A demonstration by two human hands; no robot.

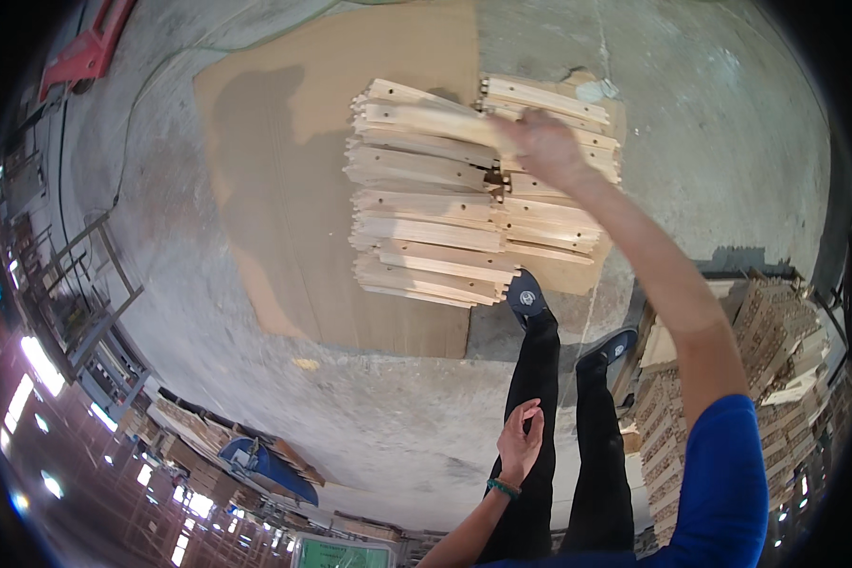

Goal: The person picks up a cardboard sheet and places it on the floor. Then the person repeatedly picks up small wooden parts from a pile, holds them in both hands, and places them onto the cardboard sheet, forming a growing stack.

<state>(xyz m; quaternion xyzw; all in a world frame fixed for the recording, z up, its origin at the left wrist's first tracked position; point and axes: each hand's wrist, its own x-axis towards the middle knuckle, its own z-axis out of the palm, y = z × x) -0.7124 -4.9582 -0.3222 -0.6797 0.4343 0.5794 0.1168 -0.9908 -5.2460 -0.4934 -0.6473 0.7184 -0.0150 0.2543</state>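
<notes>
My right hand is closed around one end of a pale wooden slat, both a little blurred. The slat reaches left over the far part of a stack of wooden slats, which have small dark holes near their ends. To the right, a second stack of slats lies beside it, partly covered by my right hand and forearm. My left hand, with a green bracelet at the wrist, hangs low in front of my leg. Its fingers are loosely curled and hold nothing.
Both stacks lie on cardboard sheets over a concrete floor. My shoe stands against the near edge of the left stack. At right are big piles of wooden pieces. A metal frame stands at left, red equipment at far left.
</notes>
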